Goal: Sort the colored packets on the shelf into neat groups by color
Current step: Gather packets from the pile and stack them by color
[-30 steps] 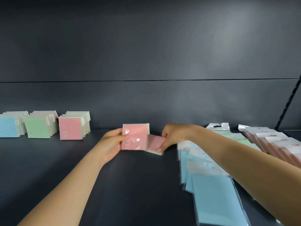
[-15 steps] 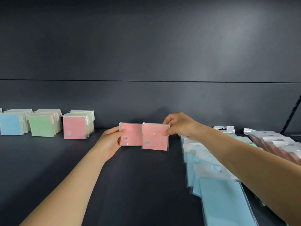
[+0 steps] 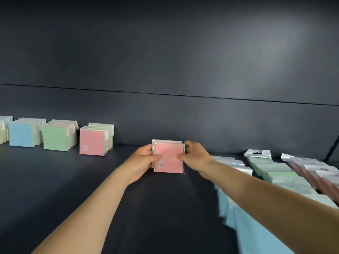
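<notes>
A dark shelf (image 3: 91, 180) is running under a dark wall panel (image 3: 165, 52). At centre, the left hand (image 3: 141, 163) and right hand (image 3: 197, 158) are both gripping two stacked pink packets (image 3: 169, 158) (upright, faces overlapping). At nine o'clock, blue (image 3: 21, 133), green (image 3: 55, 137) and pink rows (image 3: 92, 142) are standing; at three o'clock, hanging-tab packets (image 3: 275, 173) are lying flat.

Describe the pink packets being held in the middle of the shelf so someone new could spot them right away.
Start at the dark shelf and find the row of upright stacks at far left. Move right of the pink stack to the two hands, left hand and right hand. Between them is the held pink pair, the only small packets off the row, gripped from both sides.
</notes>
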Available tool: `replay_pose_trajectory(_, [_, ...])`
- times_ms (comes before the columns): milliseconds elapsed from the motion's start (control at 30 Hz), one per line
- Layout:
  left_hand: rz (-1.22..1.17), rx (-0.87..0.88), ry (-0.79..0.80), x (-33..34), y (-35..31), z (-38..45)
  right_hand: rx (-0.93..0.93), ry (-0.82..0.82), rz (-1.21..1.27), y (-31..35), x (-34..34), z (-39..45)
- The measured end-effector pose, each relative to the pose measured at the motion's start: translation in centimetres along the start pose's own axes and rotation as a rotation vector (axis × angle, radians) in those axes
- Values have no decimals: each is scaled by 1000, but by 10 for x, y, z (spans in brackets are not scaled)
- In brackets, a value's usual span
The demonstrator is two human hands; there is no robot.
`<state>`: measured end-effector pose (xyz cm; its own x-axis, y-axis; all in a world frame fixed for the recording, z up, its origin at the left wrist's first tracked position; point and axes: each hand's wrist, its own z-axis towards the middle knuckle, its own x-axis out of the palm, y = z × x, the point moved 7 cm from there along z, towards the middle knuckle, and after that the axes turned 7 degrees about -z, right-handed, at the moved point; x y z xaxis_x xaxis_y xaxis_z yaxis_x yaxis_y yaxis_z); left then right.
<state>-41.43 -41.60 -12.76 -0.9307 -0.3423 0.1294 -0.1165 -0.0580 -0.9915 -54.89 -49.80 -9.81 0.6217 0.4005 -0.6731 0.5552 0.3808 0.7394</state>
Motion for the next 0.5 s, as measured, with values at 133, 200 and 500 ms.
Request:
replay_pose_trajectory(133, [127, 46, -49, 3, 1, -2, -1, -59, 100, 7, 8, -12])
replay_pose_trajectory(200, [181, 77, -119, 2, 0, -4, 5, -129, 94, 15, 9, -16])
replay_pose_trajectory(500, [332, 346, -259, -66, -52, -49, -94, -365, 391, 92, 64, -42])
